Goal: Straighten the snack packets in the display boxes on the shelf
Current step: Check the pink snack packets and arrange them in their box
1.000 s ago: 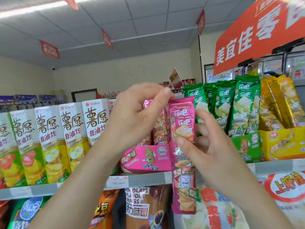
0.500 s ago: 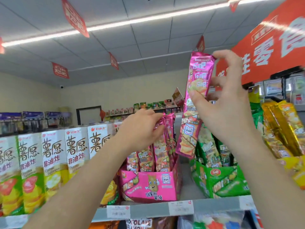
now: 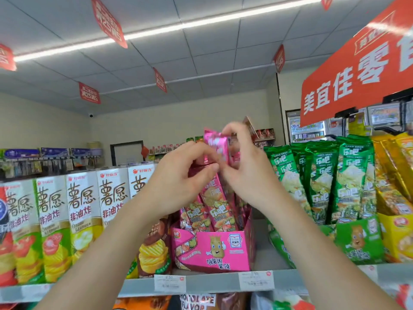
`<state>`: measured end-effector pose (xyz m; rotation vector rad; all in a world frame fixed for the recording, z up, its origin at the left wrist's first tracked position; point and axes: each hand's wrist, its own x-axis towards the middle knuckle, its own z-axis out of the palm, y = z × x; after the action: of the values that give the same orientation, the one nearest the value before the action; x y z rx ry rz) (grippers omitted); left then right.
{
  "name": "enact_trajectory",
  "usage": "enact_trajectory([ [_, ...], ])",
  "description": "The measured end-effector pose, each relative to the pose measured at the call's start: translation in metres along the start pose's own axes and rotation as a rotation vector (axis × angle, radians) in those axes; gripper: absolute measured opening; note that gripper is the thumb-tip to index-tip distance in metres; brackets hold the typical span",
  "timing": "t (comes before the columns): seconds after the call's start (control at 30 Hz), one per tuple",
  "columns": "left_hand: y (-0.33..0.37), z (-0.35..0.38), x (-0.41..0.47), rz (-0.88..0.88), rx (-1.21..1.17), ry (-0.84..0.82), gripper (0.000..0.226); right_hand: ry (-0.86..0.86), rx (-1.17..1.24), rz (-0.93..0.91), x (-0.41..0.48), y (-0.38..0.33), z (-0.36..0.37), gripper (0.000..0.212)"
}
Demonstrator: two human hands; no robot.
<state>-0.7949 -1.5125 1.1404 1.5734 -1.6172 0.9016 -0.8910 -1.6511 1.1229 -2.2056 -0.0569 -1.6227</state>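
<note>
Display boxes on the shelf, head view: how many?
3. The pink display box is at center, the green display box is to its right, and the yellow display box is at the right edge, cut off. More may sit out of frame.

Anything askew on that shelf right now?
Yes: the pink packets in the pink display box lean sideways at mixed angles, unlike the straighter green packets beside them. One raised pink packet sticks up above the rest, gripped by the left hand and right hand.

Long pink snack packets [image 3: 218, 204], standing tilted, in open pink display box [image 3: 214, 247], on shelf [image 3: 207, 284]
</note>
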Motion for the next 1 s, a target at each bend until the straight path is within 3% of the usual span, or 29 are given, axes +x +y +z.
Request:
enact_trajectory([
  [0.13,-0.006,0.007,0.004,-0.021,0.139,-0.046,0.044,-0.137,0.023,0.107,-0.014,0.02,0.012,0.021],
  [0.2,-0.006,0.01,0.009,-0.042,0.225,-0.108,0.05,-0.177,0.014,0.143,-0.019,0.025,0.014,0.022],
  [0.3,-0.004,0.017,0.012,-0.02,0.3,-0.181,0.043,-0.121,-0.004,0.156,-0.025,0.03,0.01,0.027],
  [0.47,-0.006,0.017,0.014,-0.035,0.239,-0.138,0.033,0.063,-0.107,0.22,-0.02,0.031,0.008,0.025],
  [0.7,-0.007,0.01,0.006,-0.073,0.165,-0.051,0.032,-0.104,-0.097,0.455,0.025,0.031,0.014,0.052],
  [0.87,-0.01,0.006,0.0,-0.106,0.156,-0.032,0.042,-0.125,-0.239,0.429,0.026,0.028,0.023,0.028],
  [1.0,-0.014,0.005,-0.001,-0.12,0.207,-0.004,0.049,-0.119,-0.107,0.315,0.025,0.016,0.018,0.017],
])
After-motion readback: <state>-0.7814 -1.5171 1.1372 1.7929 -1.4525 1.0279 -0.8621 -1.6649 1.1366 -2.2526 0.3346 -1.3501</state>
